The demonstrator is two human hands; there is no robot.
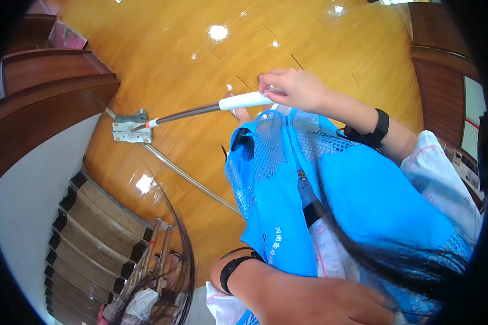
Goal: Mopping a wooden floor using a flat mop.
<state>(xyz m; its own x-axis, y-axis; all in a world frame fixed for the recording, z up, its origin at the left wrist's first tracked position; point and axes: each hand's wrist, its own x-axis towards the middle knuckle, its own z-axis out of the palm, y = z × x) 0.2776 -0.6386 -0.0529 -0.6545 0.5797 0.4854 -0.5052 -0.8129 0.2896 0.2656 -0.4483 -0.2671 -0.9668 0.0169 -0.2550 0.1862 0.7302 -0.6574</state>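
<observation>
My right hand (297, 87) comes in from the right, a black band on its wrist. Its fingers are closed around the white grip (240, 100) of a flat mop. The metal pole (187, 114) slants down to the mop's white plate (132, 132), which rests on the floor across a metal strip. Grey cloth (132, 116) shows along one edge of the plate. My left hand (337, 302) is raised close to the chest, blurred at the lower edge. Its fingertips run into shadow and hair, so what they touch is unclear. A blue mesh vest (374, 187) covers my torso.
Glossy wood flooring (179, 53) carries the metal strip (191, 183). Stairs (101, 215) descend at lower left, beside railing posts (162, 256). A brown wooden door frame (44, 109) borders the left. Dark wooden cabinetry (439, 97) stands at right. Loose hair (183, 243) crosses the view.
</observation>
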